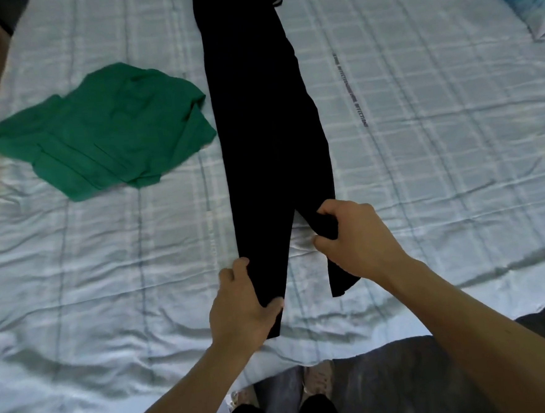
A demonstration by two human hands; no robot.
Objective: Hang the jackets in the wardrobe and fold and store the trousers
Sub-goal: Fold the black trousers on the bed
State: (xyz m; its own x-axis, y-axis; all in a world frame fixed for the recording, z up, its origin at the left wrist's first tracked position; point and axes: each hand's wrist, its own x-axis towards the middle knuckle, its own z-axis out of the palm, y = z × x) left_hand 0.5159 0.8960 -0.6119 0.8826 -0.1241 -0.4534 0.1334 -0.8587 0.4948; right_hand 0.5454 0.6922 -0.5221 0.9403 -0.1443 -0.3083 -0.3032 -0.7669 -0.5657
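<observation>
Lengthwise down the bed (423,163), a pair of black trousers (265,126) is laid out flat on the pale checked cover, waistband at the far end and leg ends nearest the person. One leg end is gripped by the left hand (239,308), fingers curled round its edge. The other leg end is pinched by the right hand (357,236), and the two legs are parted slightly. A crumpled green garment (98,131) is seen just left of the trousers.
</observation>
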